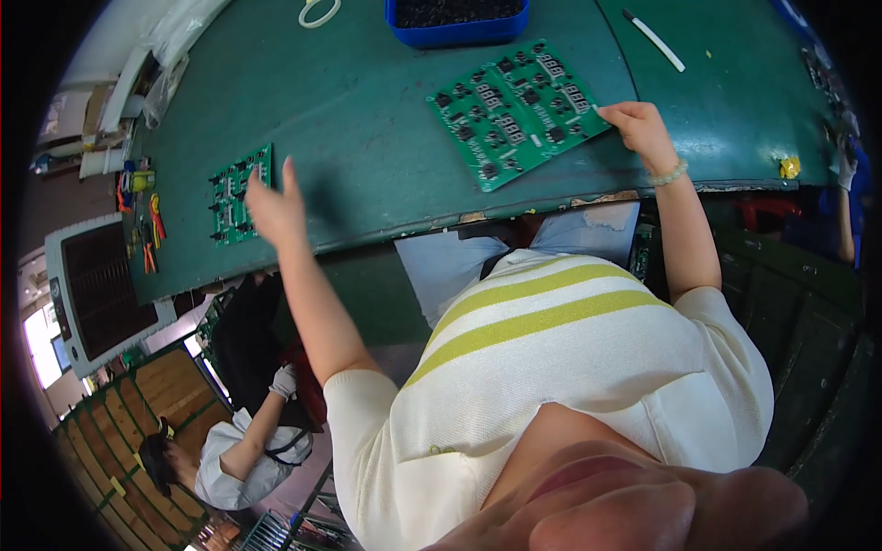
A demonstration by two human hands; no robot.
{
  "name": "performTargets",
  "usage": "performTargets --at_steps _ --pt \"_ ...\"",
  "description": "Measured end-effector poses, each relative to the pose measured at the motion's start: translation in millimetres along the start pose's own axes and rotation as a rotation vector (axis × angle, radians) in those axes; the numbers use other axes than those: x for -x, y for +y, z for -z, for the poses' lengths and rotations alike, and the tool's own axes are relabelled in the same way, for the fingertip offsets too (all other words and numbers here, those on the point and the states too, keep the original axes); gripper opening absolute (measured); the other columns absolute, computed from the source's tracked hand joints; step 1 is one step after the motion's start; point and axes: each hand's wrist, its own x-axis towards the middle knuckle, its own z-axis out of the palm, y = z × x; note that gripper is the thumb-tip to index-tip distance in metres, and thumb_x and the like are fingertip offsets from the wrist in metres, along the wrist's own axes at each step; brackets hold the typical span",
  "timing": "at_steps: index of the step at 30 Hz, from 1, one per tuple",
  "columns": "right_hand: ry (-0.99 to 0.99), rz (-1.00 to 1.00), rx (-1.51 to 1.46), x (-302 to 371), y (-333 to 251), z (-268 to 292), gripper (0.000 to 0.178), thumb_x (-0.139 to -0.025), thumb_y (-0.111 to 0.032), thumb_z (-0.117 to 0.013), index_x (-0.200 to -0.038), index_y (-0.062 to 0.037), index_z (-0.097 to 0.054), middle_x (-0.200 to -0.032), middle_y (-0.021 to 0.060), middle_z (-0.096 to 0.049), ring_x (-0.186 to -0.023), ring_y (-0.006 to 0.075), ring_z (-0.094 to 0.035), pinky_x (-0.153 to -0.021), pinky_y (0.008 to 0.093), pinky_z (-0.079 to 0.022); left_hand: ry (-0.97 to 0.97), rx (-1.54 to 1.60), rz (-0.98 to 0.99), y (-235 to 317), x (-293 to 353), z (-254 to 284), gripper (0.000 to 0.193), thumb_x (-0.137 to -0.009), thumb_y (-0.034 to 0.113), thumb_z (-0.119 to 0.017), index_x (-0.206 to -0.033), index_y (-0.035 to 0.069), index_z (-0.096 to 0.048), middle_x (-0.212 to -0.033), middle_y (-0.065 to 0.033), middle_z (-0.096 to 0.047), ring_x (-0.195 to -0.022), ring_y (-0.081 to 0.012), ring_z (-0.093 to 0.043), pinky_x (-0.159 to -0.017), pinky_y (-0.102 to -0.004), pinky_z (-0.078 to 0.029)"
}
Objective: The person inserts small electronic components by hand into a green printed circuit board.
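Observation:
My right hand (640, 134) pinches the lower right corner of a green circuit board (514, 112), which carries several digit displays and black round parts. The board is tilted over the green table. My left hand (276, 204) is at the right side of a second green circuit board (225, 207) at the left of the table. Its thumb is stretched up and apart from the other fingers, which are partly hidden. Nothing is seen held in this hand, and I cannot tell whether it touches the board.
A blue bin (457, 35) of small black parts stands at the far edge of view. A white pen (654, 41) lies at the far right, a white ring (319, 13) at the far left. Pliers and other hand tools (147, 216) lie at the left edge. Co-workers (234, 455) are on both sides.

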Motion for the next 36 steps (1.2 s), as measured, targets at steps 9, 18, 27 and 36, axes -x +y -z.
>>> performTargets --at_steps 9,18,27,36 --pt "0.381 -0.143 -0.262 -11.6 31.4 73.9 0.022 -0.079 -0.02 -0.067 -0.086 0.0008 -0.064 -0.051 -0.0081 -0.037 -0.039 0.0021 -0.025 -0.035 0.0212 -0.016 -0.069 -0.372 -0.103 -77.8 1.0 -14.9 0.052 -0.071 0.046 -0.066 -0.098 0.003 -0.062 -0.085 -0.0163 -0.056 -0.077 -0.0338 -0.059 -0.063 -0.0429 -0.049" --pt "0.161 0.147 -0.362 14.9 -6.9 52.2 0.027 -0.086 -0.017 -0.042 -0.091 -0.0026 -0.064 -0.056 -0.0061 -0.038 -0.049 0.0027 -0.032 -0.04 0.0184 -0.024 -0.147 -0.128 -0.342 45.0 37.5 26.6 0.039 -0.062 0.04 -0.071 -0.064 0.003 -0.056 -0.071 -0.0124 -0.056 -0.068 -0.0306 -0.058 -0.058 -0.0409 -0.048" --pt "-0.284 -0.126 0.07 9.3 -24.4 2.5 0.028 -0.083 -0.016 -0.043 -0.088 -0.0023 -0.066 -0.06 -0.0008 -0.049 -0.054 0.0077 -0.042 -0.05 0.0237 -0.036 -0.268 0.233 -0.561 184.4 89.4 16.5 0.043 -0.062 0.039 -0.072 -0.072 0.003 -0.051 -0.074 -0.0122 -0.054 -0.069 -0.0278 -0.056 -0.057 -0.0361 -0.048" --pt "0.019 0.241 0.245 -29.8 -2.2 -5.5 0.03 -0.084 -0.014 -0.042 -0.1 -0.0003 -0.063 -0.073 0.0056 -0.061 -0.063 0.0116 -0.052 -0.061 0.0259 -0.043 -0.306 0.327 -0.519 244.6 95.0 -0.3 0.045 -0.068 0.041 -0.07 -0.076 0.0 -0.054 -0.075 -0.0143 -0.056 -0.066 -0.0264 -0.058 -0.056 -0.0331 -0.05"
